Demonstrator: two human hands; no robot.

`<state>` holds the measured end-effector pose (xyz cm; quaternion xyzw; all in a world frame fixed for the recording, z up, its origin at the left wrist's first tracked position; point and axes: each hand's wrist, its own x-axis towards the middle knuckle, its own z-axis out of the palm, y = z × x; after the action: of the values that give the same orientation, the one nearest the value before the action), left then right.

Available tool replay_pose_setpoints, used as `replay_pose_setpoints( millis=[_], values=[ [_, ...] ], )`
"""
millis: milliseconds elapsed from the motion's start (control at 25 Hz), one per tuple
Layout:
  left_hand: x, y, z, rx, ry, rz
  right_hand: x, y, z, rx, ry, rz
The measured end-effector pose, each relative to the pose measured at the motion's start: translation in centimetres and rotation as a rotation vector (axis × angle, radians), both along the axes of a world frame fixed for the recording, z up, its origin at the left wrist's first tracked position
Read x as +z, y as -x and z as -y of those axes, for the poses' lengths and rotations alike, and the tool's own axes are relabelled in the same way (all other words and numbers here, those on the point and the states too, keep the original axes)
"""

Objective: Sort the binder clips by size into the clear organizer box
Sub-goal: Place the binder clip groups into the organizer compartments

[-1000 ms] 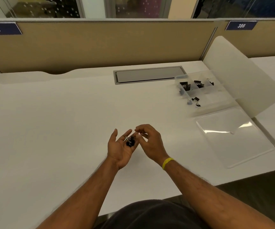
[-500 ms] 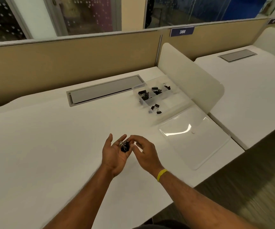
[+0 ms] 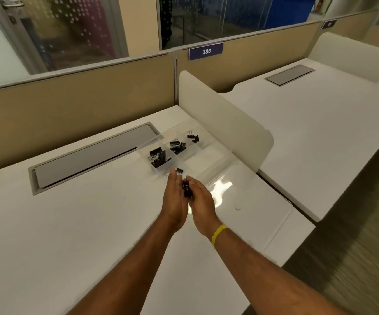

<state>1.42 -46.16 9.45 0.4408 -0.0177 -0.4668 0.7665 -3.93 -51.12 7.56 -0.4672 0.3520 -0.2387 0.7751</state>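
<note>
A few small black binder clips [image 3: 186, 191] sit between my two hands, just in front of the clear organizer box [image 3: 206, 153]. My left hand [image 3: 174, 201] stands on edge with its fingers straight, palm against the clips. My right hand [image 3: 201, 200] curls its fingers over them from the right. In the box, large clips [image 3: 158, 156] fill the left compartment, medium clips [image 3: 177, 146] the middle one, and small clips [image 3: 193, 138] the far one. One more clip [image 3: 179, 171] lies in a near compartment, partly hidden by my fingertips.
The box's clear lid [image 3: 254, 201] lies open flat to the right of my hands. A white divider panel [image 3: 225, 123] stands right behind the box. A grey cable hatch [image 3: 93, 155] is set in the desk at the left. The desk edge [image 3: 272, 267] runs close on the right.
Both hands moved forward with the clips, up to the near side of the box. My left palm turned from facing up to standing on edge. The view swung to the right.
</note>
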Motion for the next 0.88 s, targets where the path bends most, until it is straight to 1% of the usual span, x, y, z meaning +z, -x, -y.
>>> replay_pose_setpoints(
  millis=[80, 120, 240, 360, 440, 480, 600, 720, 880],
  values=[
    [0.1, -1.0, 2.5, -0.010, -0.033, 0.016, -0.2, -1.3, 2.5, -0.052, -0.106, 0.049],
    [0.2, -1.6, 3.7, -0.015, -0.053, 0.031, -0.3, -2.0, 3.8, -0.064, -0.122, 0.055],
    [0.6, -3.5, 6.8, -0.077, -0.105, 0.131, -0.6, -4.1, 7.3, -0.047, -0.068, 0.000],
    [0.7, -5.4, 9.8, -0.145, -0.116, 0.191, -0.4, -6.2, 10.8, 0.017, -0.033, -0.041],
    [-0.1, -6.7, 11.0, -0.170, -0.164, 0.253, 0.0, -7.1, 12.5, 0.084, -0.034, -0.072],
    [-0.4, -7.3, 11.5, -0.192, -0.183, 0.292, 0.0, -7.5, 13.3, 0.120, -0.007, -0.096],
    [-1.3, -9.0, 12.8, -0.227, -0.245, 0.395, -0.6, -8.4, 15.5, 0.216, 0.163, -0.183],
    [-2.0, -10.5, 13.2, -0.237, -0.308, 0.484, -0.8, -8.5, 17.5, 0.215, 0.263, -0.224],
    [-3.1, -11.3, 12.2, -0.267, -0.330, 0.601, -1.0, -7.6, 18.6, 0.255, 0.420, -0.271]
  ],
)
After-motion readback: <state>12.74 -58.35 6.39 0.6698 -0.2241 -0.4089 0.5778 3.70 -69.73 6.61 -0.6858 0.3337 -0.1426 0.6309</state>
